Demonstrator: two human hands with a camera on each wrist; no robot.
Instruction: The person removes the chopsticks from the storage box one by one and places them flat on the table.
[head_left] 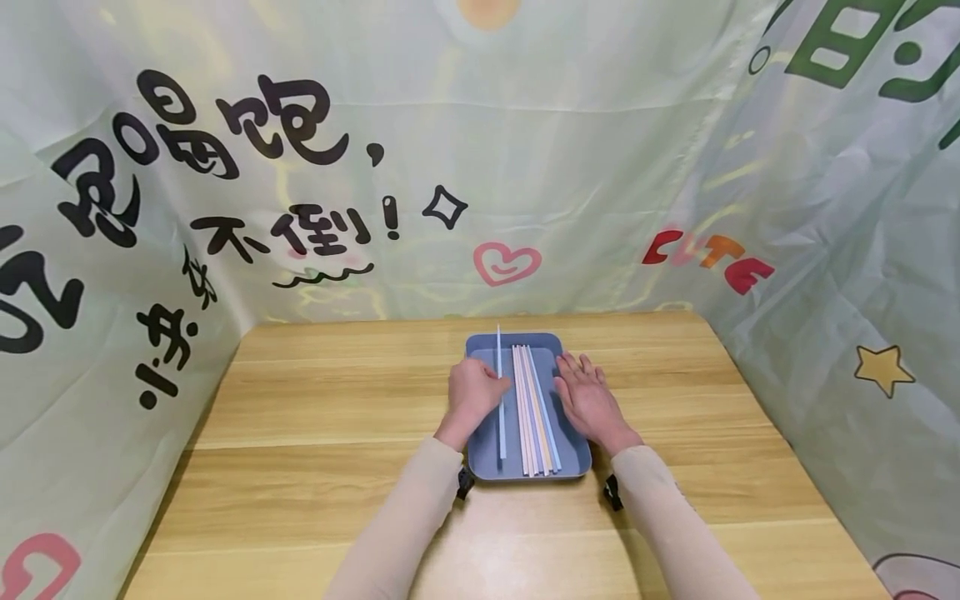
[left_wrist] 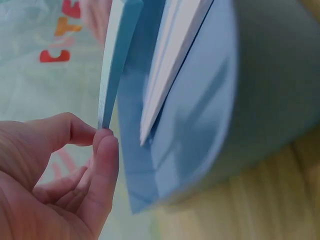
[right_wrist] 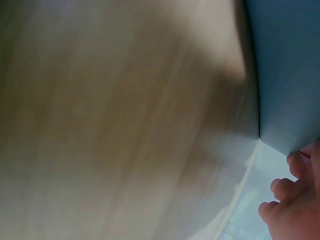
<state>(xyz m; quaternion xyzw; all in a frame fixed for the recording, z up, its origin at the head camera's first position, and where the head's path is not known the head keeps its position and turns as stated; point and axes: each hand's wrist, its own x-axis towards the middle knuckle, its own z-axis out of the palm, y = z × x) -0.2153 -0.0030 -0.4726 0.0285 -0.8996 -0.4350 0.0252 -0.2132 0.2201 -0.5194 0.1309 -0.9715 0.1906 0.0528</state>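
Note:
My left hand pinches a long, thin light blue stick between thumb and fingers. In the left wrist view the light blue stick looks flat-sided, its near end at the fingertips. The stick is over the left side of a blue-grey rectangular tray. Several pastel sticks in pink, white, lilac and blue lie lengthwise in the tray, right of the held one. With fingers extended, my right hand rests against the tray's right side. Only part of the right hand shows in the right wrist view.
The tray stands on a wood-grain table. A pale printed cloth hangs behind the table and along both sides. Dark wrist straps show beneath the sleeves.

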